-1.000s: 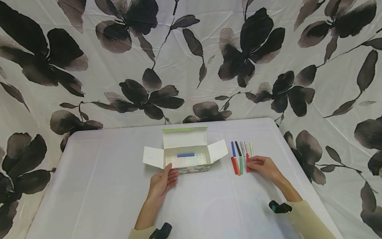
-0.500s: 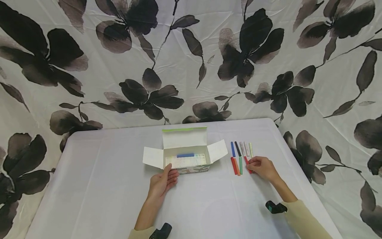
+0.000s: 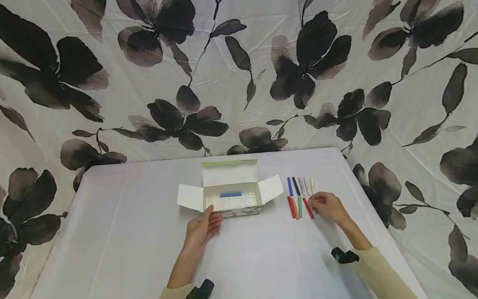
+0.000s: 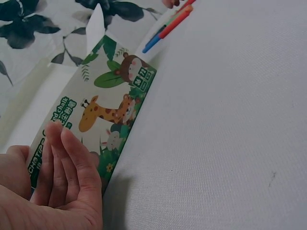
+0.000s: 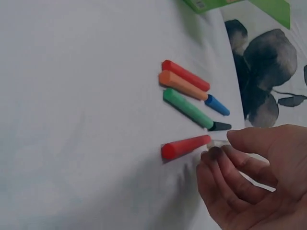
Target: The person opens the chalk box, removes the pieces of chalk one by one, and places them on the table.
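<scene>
An opened cardboard chalk box (image 3: 242, 212) stands with its flaps spread, pale sticks inside and a blue chalk stick (image 3: 230, 194) on top. At its near left corner my left hand (image 3: 203, 232) holds the front wall, thumb over the rim and fingers along the printed front. My right hand (image 3: 328, 207) hovers just right of a slanted red chalk stick (image 3: 308, 208); in the right wrist view its thumb and fingers are apart near the stick's far end. Left of that stick lie green (image 3: 299, 207), orange (image 3: 296, 207) and another red chalk (image 3: 291, 207).
Behind these lies a second row of chalk: blue (image 3: 290, 187), black (image 3: 296, 186) and several pale sticks (image 3: 304, 186). A white cloth covers the table (image 3: 130, 232). A floral curtain (image 3: 239, 83) hangs behind.
The right hand has turned the red chalk from upright in view to a slant, let go of it, and shifted slightly up and right. The left hand stays at the box.
</scene>
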A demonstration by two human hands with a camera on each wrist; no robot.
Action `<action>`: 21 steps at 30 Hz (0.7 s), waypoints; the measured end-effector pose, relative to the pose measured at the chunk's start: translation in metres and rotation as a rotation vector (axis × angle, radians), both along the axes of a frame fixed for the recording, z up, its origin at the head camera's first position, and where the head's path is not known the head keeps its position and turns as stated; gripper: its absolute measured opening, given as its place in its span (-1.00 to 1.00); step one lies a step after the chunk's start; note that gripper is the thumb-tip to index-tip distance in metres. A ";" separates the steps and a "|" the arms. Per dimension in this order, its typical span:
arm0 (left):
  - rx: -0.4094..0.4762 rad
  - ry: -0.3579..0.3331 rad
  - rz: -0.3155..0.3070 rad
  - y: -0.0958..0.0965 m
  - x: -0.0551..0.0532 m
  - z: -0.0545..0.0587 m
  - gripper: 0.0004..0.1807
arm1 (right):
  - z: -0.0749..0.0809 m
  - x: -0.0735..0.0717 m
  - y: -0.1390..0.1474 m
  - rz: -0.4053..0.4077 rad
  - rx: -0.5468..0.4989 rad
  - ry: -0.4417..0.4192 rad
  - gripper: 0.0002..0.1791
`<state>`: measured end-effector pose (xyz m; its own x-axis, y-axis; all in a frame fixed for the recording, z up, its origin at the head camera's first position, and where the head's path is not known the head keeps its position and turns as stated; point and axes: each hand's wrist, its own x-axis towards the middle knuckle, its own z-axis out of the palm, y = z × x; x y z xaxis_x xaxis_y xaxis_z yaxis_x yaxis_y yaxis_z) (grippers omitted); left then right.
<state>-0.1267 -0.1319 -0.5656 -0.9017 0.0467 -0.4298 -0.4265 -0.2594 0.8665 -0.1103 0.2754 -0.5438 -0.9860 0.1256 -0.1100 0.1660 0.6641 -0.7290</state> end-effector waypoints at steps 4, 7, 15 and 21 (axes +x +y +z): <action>-0.002 -0.002 -0.003 0.000 0.000 0.000 -0.42 | 0.014 -0.004 -0.003 -0.002 -0.057 0.044 -0.75; -0.009 -0.005 -0.002 0.000 0.001 0.000 -0.42 | 0.026 -0.008 -0.005 0.012 -0.106 0.074 -0.73; 0.000 -0.006 0.004 -0.001 0.001 0.001 -0.42 | 0.050 -0.021 -0.014 0.037 -0.118 0.145 -0.69; 0.007 -0.005 -0.003 -0.001 0.001 0.000 -0.41 | 0.065 -0.030 -0.026 0.070 -0.128 0.163 -0.69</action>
<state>-0.1255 -0.1326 -0.5652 -0.8996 0.0523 -0.4336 -0.4312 -0.2640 0.8628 -0.1406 0.2495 -0.4785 -0.9978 0.0518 0.0410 -0.0042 0.5698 -0.8218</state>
